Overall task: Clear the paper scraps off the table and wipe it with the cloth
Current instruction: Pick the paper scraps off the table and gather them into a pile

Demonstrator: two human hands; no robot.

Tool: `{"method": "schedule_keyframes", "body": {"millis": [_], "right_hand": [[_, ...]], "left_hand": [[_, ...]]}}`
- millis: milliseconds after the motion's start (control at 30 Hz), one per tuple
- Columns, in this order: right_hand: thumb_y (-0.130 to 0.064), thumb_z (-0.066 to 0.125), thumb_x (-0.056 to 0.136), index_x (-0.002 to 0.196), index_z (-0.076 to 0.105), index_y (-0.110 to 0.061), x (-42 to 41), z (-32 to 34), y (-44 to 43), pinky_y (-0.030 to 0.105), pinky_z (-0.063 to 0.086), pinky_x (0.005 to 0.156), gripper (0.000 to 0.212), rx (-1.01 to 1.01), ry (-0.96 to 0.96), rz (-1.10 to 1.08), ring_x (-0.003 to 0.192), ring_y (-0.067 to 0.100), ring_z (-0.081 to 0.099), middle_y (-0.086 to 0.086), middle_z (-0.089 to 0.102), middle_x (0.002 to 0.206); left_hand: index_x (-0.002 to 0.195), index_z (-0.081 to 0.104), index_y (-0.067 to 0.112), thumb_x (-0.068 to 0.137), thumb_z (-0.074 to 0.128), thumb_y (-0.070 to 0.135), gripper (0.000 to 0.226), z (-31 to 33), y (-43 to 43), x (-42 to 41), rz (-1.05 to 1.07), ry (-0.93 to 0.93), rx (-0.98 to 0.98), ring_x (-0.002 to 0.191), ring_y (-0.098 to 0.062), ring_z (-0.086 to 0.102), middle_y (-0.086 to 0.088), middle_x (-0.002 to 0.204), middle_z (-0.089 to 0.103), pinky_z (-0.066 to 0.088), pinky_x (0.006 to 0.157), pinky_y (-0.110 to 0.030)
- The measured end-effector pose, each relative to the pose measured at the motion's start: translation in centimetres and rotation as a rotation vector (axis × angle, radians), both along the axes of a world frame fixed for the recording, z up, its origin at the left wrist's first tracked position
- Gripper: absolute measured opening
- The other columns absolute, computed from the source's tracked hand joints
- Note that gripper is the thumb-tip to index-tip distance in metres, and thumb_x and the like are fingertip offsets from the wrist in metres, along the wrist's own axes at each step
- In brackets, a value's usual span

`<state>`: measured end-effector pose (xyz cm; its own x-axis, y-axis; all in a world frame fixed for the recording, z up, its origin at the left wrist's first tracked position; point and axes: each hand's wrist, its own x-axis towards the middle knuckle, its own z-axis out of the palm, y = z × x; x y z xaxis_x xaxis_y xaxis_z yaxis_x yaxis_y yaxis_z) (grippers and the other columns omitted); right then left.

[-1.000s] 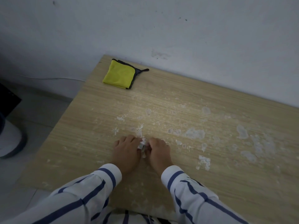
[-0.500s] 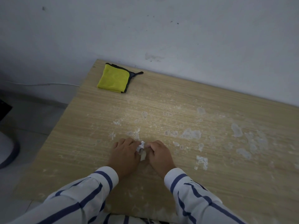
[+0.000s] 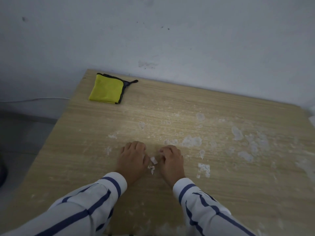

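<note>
Near edge first: my striped sleeves [image 3: 112, 184] lie low over the counter [image 3: 221, 193], so the cuffs could drag through the white flecks and smear them. Left hand [image 3: 132, 159] and right hand [image 3: 172, 161] sit knuckles-up, close together but not touching, fingers curled down. I can't tell if either actually grips anything. The loose paper scraps [image 3: 153, 160] lie in the gap between them. They're tiny, so a fast rake likely squirts them out toward me and off the near edge. Further right, the pale patches [image 3: 191, 141] look stuck down and may tear rather than lift. The cloth [image 3: 107, 90] is folded at the far-left corner, well apart from both hands and close to the edge, so a careless reach could push it off.
</note>
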<state>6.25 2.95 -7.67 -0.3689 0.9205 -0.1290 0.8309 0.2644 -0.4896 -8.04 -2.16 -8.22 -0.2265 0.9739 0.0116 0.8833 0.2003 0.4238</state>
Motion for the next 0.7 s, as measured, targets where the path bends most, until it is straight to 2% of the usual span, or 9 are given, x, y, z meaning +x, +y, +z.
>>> {"method": "schedule_keyframes", "body": {"millis": [133,200,267,333,500,600,700], "right_hand": [[-0.018,0.042,0.092,0.119,0.056,-0.018,3.0,-0.4,1.4,0.041,0.025,0.105,0.031,0.002,-0.133,-0.061,0.127,0.027,0.035,0.003,0.044,0.136],[-0.020,0.041,0.092,0.121,0.054,-0.017,4.3,-0.4,2.1,0.042,0.022,0.107,0.032,-0.027,-0.156,-0.098,0.130,0.027,0.032,0.004,0.042,0.138],[-0.021,0.039,0.090,0.123,0.052,-0.016,5.8,-0.3,3.2,0.043,0.021,0.108,0.036,-0.052,-0.165,-0.123,0.131,0.028,0.031,0.005,0.040,0.139],[-0.027,0.032,0.086,0.123,0.052,-0.016,7.1,-0.2,4.5,0.043,0.022,0.108,0.043,-0.053,-0.169,-0.129,0.130,0.028,0.032,0.006,0.041,0.139],[-0.031,0.028,0.084,0.126,0.048,-0.016,9.2,0.0,7.9,0.041,0.022,0.108,0.049,-0.064,-0.157,-0.084,0.130,0.027,0.031,0.005,0.040,0.140],[-0.029,0.036,0.091,0.127,0.049,-0.018,10.0,-0.3,10.4,0.041,0.021,0.108,0.040,-0.043,-0.153,-0.025,0.131,0.027,0.031,0.005,0.040,0.140],[-0.029,0.041,0.092,0.126,0.050,-0.020,10.3,-0.6,12.7,0.040,0.022,0.108,0.036,-0.015,-0.146,0.027,0.131,0.026,0.032,0.003,0.041,0.140]], "left_hand": [[0.107,0.059,0.014,0.080,0.029,0.037,0.047,0.8,2.9,2.9,-0.167,0.054,-0.038,0.111,-0.026,0.050,-0.005,0.115,0.057,0.038,0.095,-0.039],[0.125,0.049,0.011,0.088,0.032,0.033,0.047,1.0,4.1,4.5,-0.227,0.135,-0.154,0.132,-0.033,0.031,-0.013,0.138,0.042,0.023,0.109,-0.046],[0.139,0.032,0.008,0.091,0.035,0.028,0.052,0.9,5.8,6.5,-0.258,0.171,-0.260,0.142,-0.034,0.008,-0.016,0.152,0.019,0.004,0.115,-0.051],[0.144,0.022,0.008,0.092,0.034,0.028,0.056,0.9,7.3,8.3,-0.242,0.193,-0.313,0.143,-0.033,-0.001,-0.015,0.155,0.009,-0.002,0.114,-0.051],[0.147,0.012,0.008,0.094,0.034,0.031,0.062,0.0,10.3,11.1,-0.134,0.137,-0.338,0.144,-0.031,-0.001,-0.013,0.156,0.006,-0.001,0.115,-0.047],[0.147,0.011,0.009,0.095,0.034,0.035,0.063,-0.8,11.9,11.8,-0.053,0.054,-0.278,0.144,-0.028,-0.002,-0.011,0.157,0.005,0.002,0.117,-0.044],[0.148,0.009,0.009,0.095,0.032,0.043,0.067,-1.6,13.2,12.0,0.023,0.051,-0.227,0.144,-0.027,-0.002,-0.010,0.157,0.005,0.000,0.116,-0.043]]}}
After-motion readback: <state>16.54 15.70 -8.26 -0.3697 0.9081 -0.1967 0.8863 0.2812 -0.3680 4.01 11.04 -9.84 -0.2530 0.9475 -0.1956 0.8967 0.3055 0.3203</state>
